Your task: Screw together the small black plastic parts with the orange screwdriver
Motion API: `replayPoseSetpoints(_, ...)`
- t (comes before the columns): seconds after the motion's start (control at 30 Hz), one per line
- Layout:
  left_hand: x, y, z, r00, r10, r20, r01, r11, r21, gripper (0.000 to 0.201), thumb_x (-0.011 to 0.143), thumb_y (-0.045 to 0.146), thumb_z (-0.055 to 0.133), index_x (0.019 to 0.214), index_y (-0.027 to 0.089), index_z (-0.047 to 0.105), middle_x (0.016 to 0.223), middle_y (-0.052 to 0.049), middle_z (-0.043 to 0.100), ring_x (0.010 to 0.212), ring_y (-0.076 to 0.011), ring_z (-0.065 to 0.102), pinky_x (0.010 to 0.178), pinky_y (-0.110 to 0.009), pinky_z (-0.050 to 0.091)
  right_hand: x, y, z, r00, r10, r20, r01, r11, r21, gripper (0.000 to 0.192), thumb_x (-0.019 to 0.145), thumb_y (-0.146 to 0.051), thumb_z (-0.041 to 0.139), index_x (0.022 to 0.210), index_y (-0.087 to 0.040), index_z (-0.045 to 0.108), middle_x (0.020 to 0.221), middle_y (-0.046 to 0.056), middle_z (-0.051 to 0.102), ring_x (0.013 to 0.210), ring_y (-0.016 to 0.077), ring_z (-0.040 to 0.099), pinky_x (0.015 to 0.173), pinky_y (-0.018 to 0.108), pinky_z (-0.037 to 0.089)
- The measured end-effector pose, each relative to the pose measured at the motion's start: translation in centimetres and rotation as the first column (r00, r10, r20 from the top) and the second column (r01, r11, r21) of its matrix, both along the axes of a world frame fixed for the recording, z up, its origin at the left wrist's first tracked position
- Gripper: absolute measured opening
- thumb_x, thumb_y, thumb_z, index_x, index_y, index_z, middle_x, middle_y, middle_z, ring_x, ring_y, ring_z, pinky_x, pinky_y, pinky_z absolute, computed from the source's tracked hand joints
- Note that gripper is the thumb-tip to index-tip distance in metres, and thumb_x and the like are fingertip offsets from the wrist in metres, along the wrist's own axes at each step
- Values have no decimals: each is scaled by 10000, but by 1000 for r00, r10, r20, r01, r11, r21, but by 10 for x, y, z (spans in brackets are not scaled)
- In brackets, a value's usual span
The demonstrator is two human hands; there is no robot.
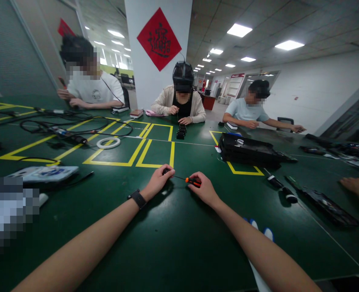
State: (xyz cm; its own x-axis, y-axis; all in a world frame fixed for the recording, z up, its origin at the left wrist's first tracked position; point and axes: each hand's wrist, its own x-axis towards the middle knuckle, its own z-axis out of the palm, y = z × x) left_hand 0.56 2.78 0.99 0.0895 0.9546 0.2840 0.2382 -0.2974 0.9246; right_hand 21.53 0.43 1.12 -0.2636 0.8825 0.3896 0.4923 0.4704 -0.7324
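My left hand [158, 179] is curled shut on a small dark part [166, 172], pinning it to the green tabletop [179, 243]. My right hand [204, 187] is closed around the orange and black handle of a little screwdriver [189, 180], and its thin tip points left into the part, just past the yellow tape lines [155, 165]. I think the tip could slip off, because the part is tiny and my left fingers [167, 168] only press it from 1 side. Then it might poke my left hand or scratch the tabletop. A loose screw could also roll away and be hard to spot on the dark green. My fingers hide most of the part, so I cannot tell what it is or if the tip sits in a screw. 3 people sit across from me, and another hand [355, 185] at the right edge is cut off.
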Motion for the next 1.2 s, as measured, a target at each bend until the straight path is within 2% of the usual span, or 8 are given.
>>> replayPoseSetpoints(0.1,0,0,0,1000,9,-2,-9,1000,-7,245,741,428,516,793,195,569,661,17,572,639,-144,526,611,-247,384,-1,0,0,1000,-8,-20,8,1000,-26,239,749,-268,579,975,-189,579,961,49,578,899,173,532,837,340,412)
replayPoseSetpoints(0.3,-1,2,-2,1000,-8,-8,8,1000,5,247,745,430,515,796,193,565,670,14,579,648,-145,536,642,-256,393,0,2,0,1000,2,27,-1,1000,-18,202,845,-261,443,904,-190,623,912,50,601,868,169,534,807,329,410)
replayPoseSetpoints(0.47,1,3,-2,1000,-4,21,4,1000,-1,242,738,423,520,785,190,565,664,16,579,640,-140,538,649,-254,396,0,1,0,999,30,-41,-32,998,-52,158,792,-213,505,914,-188,602,924,42,604,881,164,549,832,336,418)
replayPoseSetpoints(0.6,1,2,-1,1000,-10,24,10,1000,-11,241,733,421,525,778,188,562,679,13,584,646,-140,541,651,-254,399,-1,-1,1,990,37,-139,-52,993,-108,220,757,-211,545,976,-192,559,934,32,602,877,152,568,829,322,435)
replayPoseSetpoints(0.77,1,2,-1,999,-26,38,26,1000,-3,236,739,421,522,784,192,558,673,16,578,647,-139,539,647,-250,395,-1,-1,2,991,15,-133,-29,994,-108,222,810,-228,470,1016,-202,550,909,31,606,848,148,571,817,326,435)
replayPoseSetpoints(0.97,1,2,-2,999,-31,22,31,1000,1,237,744,421,518,787,191,558,672,15,578,652,-141,540,649,-250,394,-1,-2,2,990,7,-140,-19,996,-82,369,726,-216,588,1086,-216,507,981,35,572,935,161,548,860,331,418)
replayPoseSetpoints(1.2,-1,2,-3,999,-35,17,35,999,6,239,751,425,517,794,192,550,677,16,574,651,-140,537,649,-252,394,-1,-1,0,995,-2,-99,-7,996,-89,246,833,-242,434,1061,-209,522,864,20,582,805,147,557,793,325,435)
